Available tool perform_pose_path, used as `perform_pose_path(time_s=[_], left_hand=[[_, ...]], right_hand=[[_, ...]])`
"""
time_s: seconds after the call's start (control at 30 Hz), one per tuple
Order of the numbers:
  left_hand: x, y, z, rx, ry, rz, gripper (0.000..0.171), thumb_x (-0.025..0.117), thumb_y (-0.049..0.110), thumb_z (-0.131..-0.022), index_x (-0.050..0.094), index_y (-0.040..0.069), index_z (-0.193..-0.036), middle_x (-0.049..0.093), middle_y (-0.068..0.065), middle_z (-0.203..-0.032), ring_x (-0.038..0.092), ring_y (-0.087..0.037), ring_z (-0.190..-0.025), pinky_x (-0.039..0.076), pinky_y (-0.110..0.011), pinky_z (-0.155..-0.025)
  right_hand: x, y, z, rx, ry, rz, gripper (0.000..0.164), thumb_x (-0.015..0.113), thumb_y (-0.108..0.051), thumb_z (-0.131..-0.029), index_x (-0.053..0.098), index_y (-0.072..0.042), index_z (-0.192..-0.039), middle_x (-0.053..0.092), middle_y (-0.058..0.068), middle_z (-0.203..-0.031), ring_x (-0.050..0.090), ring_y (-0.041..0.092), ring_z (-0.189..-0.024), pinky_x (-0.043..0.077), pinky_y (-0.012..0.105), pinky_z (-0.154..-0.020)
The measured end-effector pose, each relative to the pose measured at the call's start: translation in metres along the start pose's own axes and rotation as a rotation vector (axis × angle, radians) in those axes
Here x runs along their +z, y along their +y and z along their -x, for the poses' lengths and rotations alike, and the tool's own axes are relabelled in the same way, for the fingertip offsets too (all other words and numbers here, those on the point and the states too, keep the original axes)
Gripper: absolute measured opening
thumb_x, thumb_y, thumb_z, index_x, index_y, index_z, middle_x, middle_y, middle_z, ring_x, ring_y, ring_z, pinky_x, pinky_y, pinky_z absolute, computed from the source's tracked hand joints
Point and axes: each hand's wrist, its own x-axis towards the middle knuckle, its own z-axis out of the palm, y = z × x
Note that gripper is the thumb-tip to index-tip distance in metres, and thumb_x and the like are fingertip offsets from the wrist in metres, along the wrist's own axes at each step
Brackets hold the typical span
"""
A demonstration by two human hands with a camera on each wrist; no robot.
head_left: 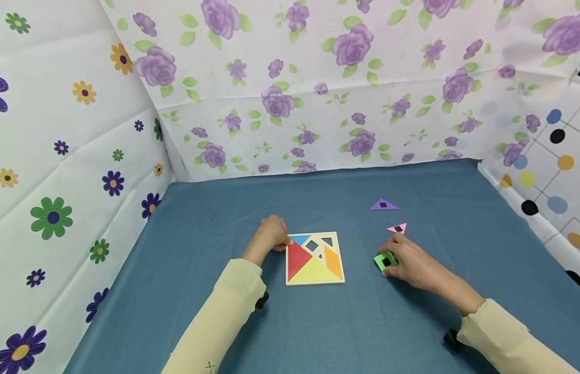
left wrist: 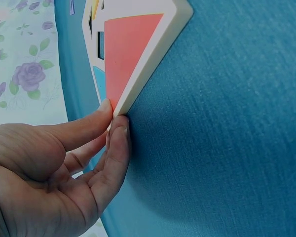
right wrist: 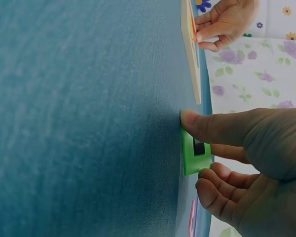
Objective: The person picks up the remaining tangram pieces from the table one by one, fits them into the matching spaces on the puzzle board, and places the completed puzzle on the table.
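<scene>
A square tangram board [head_left: 314,281] with a pale wooden frame lies on the blue cloth. Red, yellow, orange and blue pieces sit in it, and several dark-centred gaps show near its upper right. My left hand [head_left: 273,235] pinches the board's left edge by the red triangle [left wrist: 126,54], thumb on top and fingers beneath the side. To the right of the board, my right hand [head_left: 411,262] holds a green square piece [right wrist: 188,155] with a black square patch, between thumb and fingers. Just beyond that hand is a small pink triangle [head_left: 402,226], partly covered by it.
Farther back lies a purple triangle [head_left: 388,206] with a black patch. The blue cloth [head_left: 215,208] covers the table. Flower-printed sheets [head_left: 271,135] stand behind and at the left, and a dotted sheet [head_left: 542,192] at the right.
</scene>
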Motion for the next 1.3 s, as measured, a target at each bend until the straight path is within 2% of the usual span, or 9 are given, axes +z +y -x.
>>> perform_pose_path(time_s=[0.2,0.53,0.77,0.97,1.17,1.3], left_hand=[[0.000,0.000,0.000,-0.002,-0.005,0.000,0.018,0.083,0.005,-0.088,0.066,0.001,-0.094,0.064,-0.011,-0.078,0.062,-0.014,-0.054,0.060,-0.029,-0.060],[-0.001,0.000,0.001,0.006,-0.003,0.004,0.019,0.083,0.005,-0.088,0.066,0.001,-0.094,0.064,-0.011,-0.077,0.063,-0.015,-0.055,0.061,-0.030,-0.061],[-0.001,-0.001,0.000,0.014,-0.005,0.003,0.019,0.084,0.006,-0.088,0.067,0.001,-0.093,0.065,-0.011,-0.071,0.063,-0.015,-0.054,0.061,-0.030,-0.060],[-0.002,-0.001,0.000,0.019,-0.011,-0.005,0.018,0.084,0.006,-0.088,0.066,0.002,-0.093,0.065,-0.010,-0.070,0.064,-0.015,-0.054,0.061,-0.030,-0.060],[-0.001,-0.002,-0.001,0.015,-0.015,-0.004,0.019,0.084,0.007,-0.088,0.066,0.002,-0.092,0.065,-0.010,-0.069,0.064,-0.015,-0.054,0.061,-0.030,-0.060],[0.000,-0.003,-0.002,0.012,-0.013,-0.001,0.019,0.084,0.006,-0.088,0.066,0.002,-0.092,0.066,-0.010,-0.069,0.063,-0.015,-0.053,0.060,-0.029,-0.058]], right_hand=[[0.002,-0.003,0.003,-0.030,0.039,0.020,0.038,0.093,-0.010,-0.077,0.076,-0.007,-0.110,0.052,0.005,-0.101,0.049,0.013,-0.078,0.045,0.027,-0.063],[0.003,-0.006,0.005,-0.108,0.099,0.066,0.032,0.089,0.003,-0.078,0.077,-0.010,-0.104,0.052,0.001,-0.098,0.052,0.014,-0.079,0.049,0.027,-0.064],[0.000,-0.012,0.006,-0.156,0.125,0.058,0.031,0.086,0.009,-0.078,0.077,-0.011,-0.100,0.051,-0.001,-0.095,0.052,0.010,-0.078,0.051,0.027,-0.065],[-0.004,-0.016,0.006,-0.197,0.134,0.049,0.027,0.081,0.013,-0.082,0.078,-0.008,-0.099,0.053,-0.002,-0.095,0.052,0.007,-0.077,0.050,0.024,-0.063],[-0.008,-0.019,0.008,-0.277,0.149,0.074,0.025,0.076,0.018,-0.082,0.078,-0.003,-0.096,0.055,0.002,-0.092,0.055,0.007,-0.076,0.051,0.022,-0.060],[-0.011,-0.024,0.010,-0.296,0.144,0.080,0.025,0.075,0.019,-0.083,0.078,-0.003,-0.095,0.053,0.001,-0.088,0.057,0.008,-0.076,0.051,0.020,-0.059]])
